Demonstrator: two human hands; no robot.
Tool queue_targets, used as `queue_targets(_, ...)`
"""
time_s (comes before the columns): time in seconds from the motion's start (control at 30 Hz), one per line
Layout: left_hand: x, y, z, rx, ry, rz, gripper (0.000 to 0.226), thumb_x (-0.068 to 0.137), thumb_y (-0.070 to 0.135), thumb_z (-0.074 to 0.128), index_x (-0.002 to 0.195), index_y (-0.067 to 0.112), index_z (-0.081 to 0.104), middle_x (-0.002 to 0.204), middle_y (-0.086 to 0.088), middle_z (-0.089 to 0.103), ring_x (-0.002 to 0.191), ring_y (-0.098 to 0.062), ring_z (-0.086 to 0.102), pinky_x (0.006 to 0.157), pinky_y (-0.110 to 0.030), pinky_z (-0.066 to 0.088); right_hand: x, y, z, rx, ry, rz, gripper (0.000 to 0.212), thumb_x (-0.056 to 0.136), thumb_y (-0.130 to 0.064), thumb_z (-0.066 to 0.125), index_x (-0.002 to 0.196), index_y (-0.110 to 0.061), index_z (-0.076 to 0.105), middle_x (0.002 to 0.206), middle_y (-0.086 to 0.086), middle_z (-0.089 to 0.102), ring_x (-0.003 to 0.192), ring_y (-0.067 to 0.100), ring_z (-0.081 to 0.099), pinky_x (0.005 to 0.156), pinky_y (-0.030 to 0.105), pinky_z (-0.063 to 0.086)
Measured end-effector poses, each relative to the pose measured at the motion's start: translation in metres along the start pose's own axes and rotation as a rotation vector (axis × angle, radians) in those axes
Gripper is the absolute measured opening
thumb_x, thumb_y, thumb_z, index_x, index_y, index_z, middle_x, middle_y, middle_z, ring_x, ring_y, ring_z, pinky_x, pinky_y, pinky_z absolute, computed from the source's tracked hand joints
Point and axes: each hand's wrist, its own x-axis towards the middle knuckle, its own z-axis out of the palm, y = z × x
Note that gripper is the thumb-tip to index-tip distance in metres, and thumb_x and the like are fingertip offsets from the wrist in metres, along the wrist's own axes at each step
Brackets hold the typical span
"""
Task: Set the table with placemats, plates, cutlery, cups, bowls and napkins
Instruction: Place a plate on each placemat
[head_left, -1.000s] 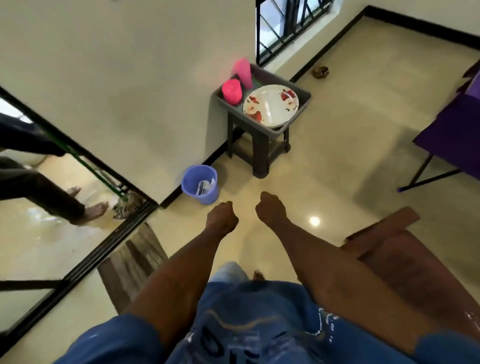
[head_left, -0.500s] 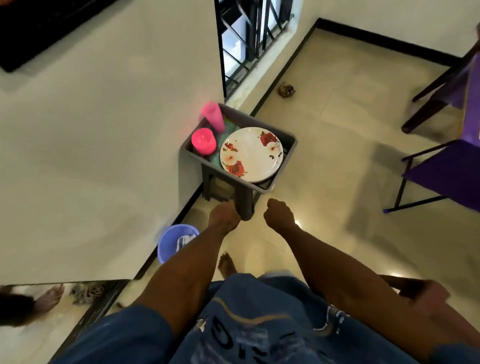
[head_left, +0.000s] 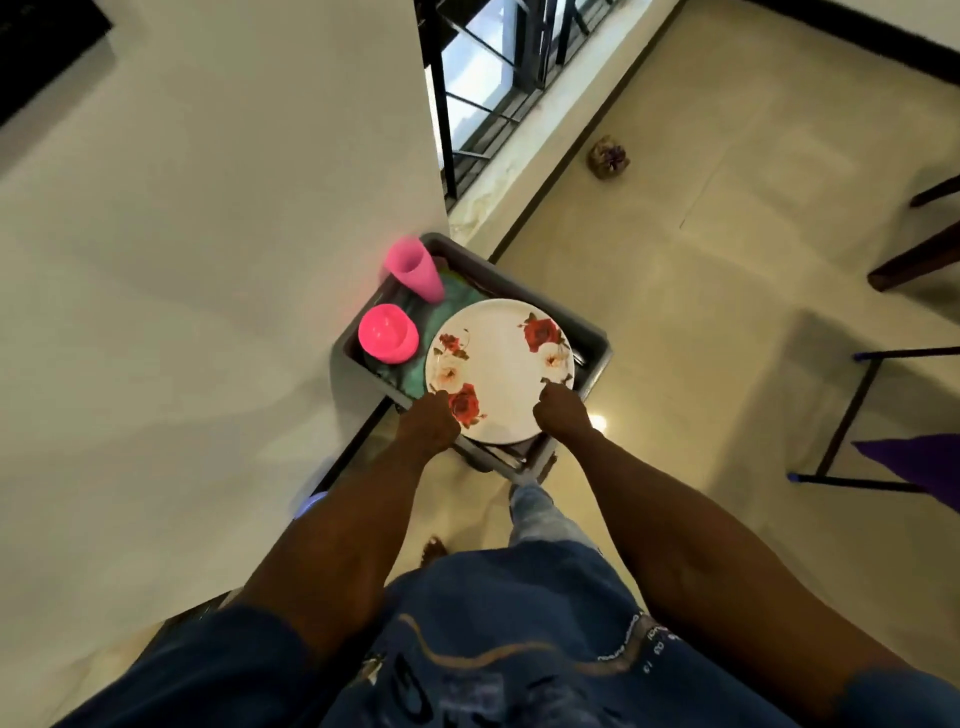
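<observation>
A white plate (head_left: 501, 364) with red roses lies on a grey tray (head_left: 592, 332) that stands on a dark stool against the wall. My left hand (head_left: 428, 426) is curled at the plate's near left rim, beside a red rose. My right hand (head_left: 561, 415) is curled over the near right rim, thumb on the plate's face. A pink bowl (head_left: 387, 332) and a tall pink cup (head_left: 415, 267) stand at the tray's left side. Green cloth (head_left: 441, 312) lies under them.
A cream wall runs along the left, and a barred window (head_left: 493, 78) is ahead. A purple-draped table (head_left: 914, 467) with dark metal legs stands at the right. A small brown object (head_left: 608, 156) lies on the tiled floor, and a blue bucket (head_left: 309, 506) peeks out beside my left forearm.
I have walked up to the stool. Both hands moved forward from fists held over the floor to the near rim of the plate.
</observation>
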Motion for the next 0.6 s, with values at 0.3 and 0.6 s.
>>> queue_targets(0.3,0.086,0.071,-0.006,-0.200,0.007,-0.201,0.031,0.093,0.016,0.055,0.121,0.002,0.056,0.126,-0.018,0.060,0.118,-0.033,0.055,0.094,-0.034,0.041,0.118,0.010,-0.055,0.259,-0.080,0.152,0.023,0.083,-0.002,0.060,0.106,-0.001,0.060,0.103,0.012,0.067,0.099,0.029,0.064,0.067,0.030,0.049)
queue_targets(0.6,0.127,0.064,0.008,-0.273,-0.061,-0.367,0.032,0.095,0.015,0.052,0.126,0.009,0.051,0.112,-0.003,0.055,0.095,-0.021,0.058,0.078,-0.026,0.042,0.161,0.019,-0.046,0.457,-0.177,0.342,0.011,0.085,0.004,0.063,0.090,-0.002,0.056,0.101,0.024,0.065,0.101,0.036,0.065,0.061,0.024,0.047)
